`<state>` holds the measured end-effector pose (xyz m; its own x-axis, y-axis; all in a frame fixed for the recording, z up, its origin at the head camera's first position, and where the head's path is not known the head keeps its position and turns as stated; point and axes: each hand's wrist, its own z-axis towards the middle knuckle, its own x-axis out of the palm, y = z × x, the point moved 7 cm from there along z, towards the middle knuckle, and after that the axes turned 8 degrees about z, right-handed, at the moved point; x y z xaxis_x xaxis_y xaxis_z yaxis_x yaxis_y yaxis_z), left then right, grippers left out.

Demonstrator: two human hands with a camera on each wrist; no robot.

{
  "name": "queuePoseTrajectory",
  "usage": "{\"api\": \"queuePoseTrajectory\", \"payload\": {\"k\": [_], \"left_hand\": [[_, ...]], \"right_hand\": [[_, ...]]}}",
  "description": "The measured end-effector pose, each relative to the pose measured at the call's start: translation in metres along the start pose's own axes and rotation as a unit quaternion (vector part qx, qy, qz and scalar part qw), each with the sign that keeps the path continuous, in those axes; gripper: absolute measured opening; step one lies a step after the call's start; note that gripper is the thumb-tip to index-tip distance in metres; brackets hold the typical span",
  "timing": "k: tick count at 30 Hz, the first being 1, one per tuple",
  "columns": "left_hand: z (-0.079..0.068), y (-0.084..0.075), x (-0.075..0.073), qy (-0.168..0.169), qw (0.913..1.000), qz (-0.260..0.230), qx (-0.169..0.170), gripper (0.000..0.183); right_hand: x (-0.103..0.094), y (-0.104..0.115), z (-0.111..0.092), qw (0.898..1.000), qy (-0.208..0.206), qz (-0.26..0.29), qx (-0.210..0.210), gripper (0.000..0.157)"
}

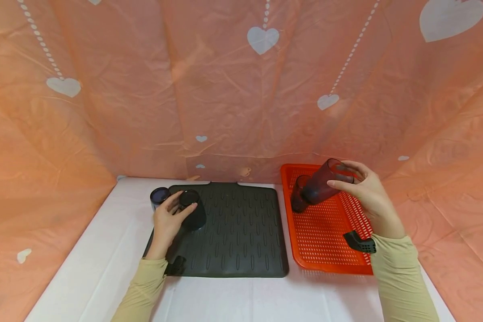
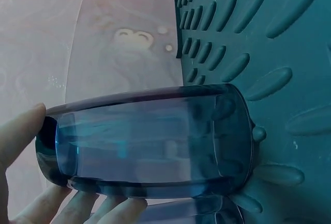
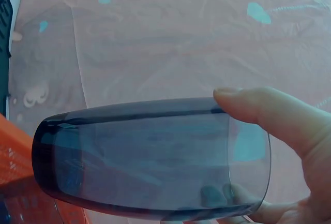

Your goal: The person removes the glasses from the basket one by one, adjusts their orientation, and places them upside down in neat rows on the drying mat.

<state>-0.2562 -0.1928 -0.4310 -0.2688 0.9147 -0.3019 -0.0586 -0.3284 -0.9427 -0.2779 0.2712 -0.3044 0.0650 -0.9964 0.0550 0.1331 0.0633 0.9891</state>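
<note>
Two pale yellow-green sleeves (image 1: 402, 281) enter from the near edge, the right one with a black wrist mount (image 1: 359, 242) at its cuff. Left hand (image 1: 167, 226): thumb and fingers are set narrowly about the upper end of a dark blue tumbler (image 1: 195, 218), which stands upside down, its thick base uppermost and its rim on the black ridged mat (image 1: 241, 241). Thus the tumbler lies just ahead and to the right of the palm. Beside it, on the side away from the mat's middle, is a second blue tumbler (image 1: 159, 196). Right hand (image 1: 372, 194): thumb and fingers grip a purplish tumbler (image 1: 319, 187) near its rim, on opposite sides of the wall; the glass slants down and leftward from the hand, base foremost, over the orange basket (image 1: 288, 223). Below and left of it, a further dark tumbler (image 1: 299, 203) is inside the basket; whether the two glasses touch cannot be told. Mat and basket lie side by side on a white tabletop (image 1: 225, 302), before an orange, heart-printed cloth (image 1: 225, 89).
</note>
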Motion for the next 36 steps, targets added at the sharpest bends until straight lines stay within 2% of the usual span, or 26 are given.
{"api": "queuePoseTrajectory", "payload": {"k": [3, 7, 15, 22, 36], "left_hand": [[0.003, 0.007, 0.001, 0.001, 1.0000, 0.006, 0.006, 0.065], [0.004, 0.010, 0.001, 0.005, 0.9999, 0.009, 0.010, 0.065], [0.004, 0.010, 0.003, 0.017, 0.9999, 0.001, 0.000, 0.065], [0.004, 0.008, 0.001, 0.014, 0.9998, 0.015, -0.002, 0.063], [0.006, 0.006, 0.000, 0.032, 0.9979, 0.054, -0.016, 0.060]], "right_hand": [[0.007, -0.001, 0.000, 1.000, 0.007, 0.002, 0.009, 0.059], [0.016, -0.006, 0.001, 0.999, 0.015, -0.024, 0.029, 0.058], [0.028, -0.014, 0.003, 0.998, 0.017, -0.037, 0.039, 0.062], [0.037, -0.020, 0.007, 0.995, 0.028, -0.079, 0.047, 0.064], [0.060, -0.033, 0.015, 0.996, 0.040, -0.053, 0.059, 0.064]]}}
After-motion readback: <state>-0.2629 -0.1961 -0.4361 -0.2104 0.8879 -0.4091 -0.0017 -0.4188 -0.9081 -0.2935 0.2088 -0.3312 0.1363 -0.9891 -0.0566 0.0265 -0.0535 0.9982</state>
